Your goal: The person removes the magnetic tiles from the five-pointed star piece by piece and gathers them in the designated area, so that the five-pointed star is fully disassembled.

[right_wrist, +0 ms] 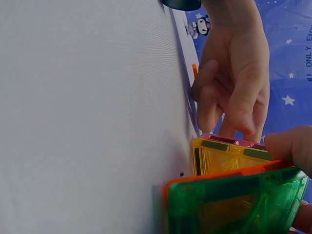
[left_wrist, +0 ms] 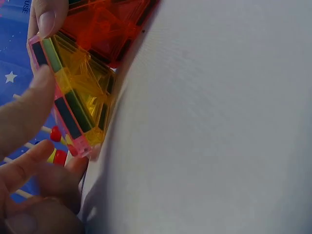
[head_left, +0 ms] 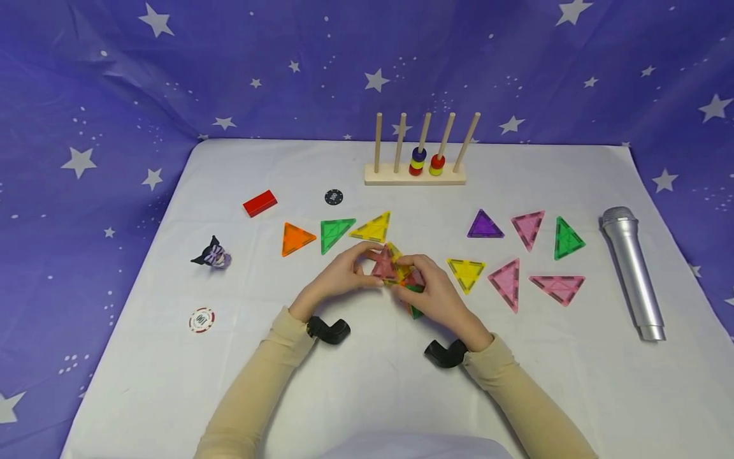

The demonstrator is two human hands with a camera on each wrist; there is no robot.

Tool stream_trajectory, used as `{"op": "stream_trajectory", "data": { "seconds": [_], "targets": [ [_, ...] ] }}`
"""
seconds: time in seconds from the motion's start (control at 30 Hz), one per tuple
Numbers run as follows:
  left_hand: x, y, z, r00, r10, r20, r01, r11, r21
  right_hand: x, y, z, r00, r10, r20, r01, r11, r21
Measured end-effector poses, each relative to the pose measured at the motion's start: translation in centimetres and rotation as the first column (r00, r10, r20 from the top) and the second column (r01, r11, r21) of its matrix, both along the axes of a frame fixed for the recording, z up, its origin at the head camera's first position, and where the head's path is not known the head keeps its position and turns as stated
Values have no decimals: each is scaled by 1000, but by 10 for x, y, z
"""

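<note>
Near the table's middle, my left hand [head_left: 344, 273] pinches a pink triangular magnetic tile [head_left: 385, 265] between thumb and fingers. In the left wrist view the pink tile [left_wrist: 68, 122] lies against a yellow triangular tile [left_wrist: 85, 83], edges along each other. My right hand [head_left: 434, 290] grips the joined tiles from the right side. These include a green tile [right_wrist: 243, 204], with an orange-red edge [right_wrist: 234, 171] beside it, and the yellow tile [right_wrist: 229, 156]. A red tile [left_wrist: 107, 29] also shows beside the yellow one. The right fingers partly hide the cluster.
Loose triangular tiles lie around: orange [head_left: 297, 239], green [head_left: 335, 233] and yellow [head_left: 374, 228] left; yellow [head_left: 466, 274], purple [head_left: 485, 225] and several others right. Behind stands a wooden peg rack [head_left: 415, 174]. A silver microphone [head_left: 633, 274] lies far right, a red block [head_left: 260, 203] left.
</note>
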State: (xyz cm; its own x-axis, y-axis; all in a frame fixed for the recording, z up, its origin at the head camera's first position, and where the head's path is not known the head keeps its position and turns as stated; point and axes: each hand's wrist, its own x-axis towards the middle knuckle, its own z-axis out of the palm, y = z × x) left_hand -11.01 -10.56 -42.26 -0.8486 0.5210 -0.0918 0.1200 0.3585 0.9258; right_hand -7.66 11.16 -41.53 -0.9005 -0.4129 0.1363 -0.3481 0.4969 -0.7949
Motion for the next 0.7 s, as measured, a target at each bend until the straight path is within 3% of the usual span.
{"op": "stream_trajectory", "data": {
  "seconds": [0.47, 0.7],
  "targets": [
    [-9, 4, -6, 997, -49, 59, 43, 994, 104, -1, 1, -1, 1000, -4, 16, 5, 999, -49],
    [-2, 5, 16, 996, -80, 50, 73, 989, 130, -1, 1, 0, 1000, -4, 26, 6, 996, -84]
  ]
}}
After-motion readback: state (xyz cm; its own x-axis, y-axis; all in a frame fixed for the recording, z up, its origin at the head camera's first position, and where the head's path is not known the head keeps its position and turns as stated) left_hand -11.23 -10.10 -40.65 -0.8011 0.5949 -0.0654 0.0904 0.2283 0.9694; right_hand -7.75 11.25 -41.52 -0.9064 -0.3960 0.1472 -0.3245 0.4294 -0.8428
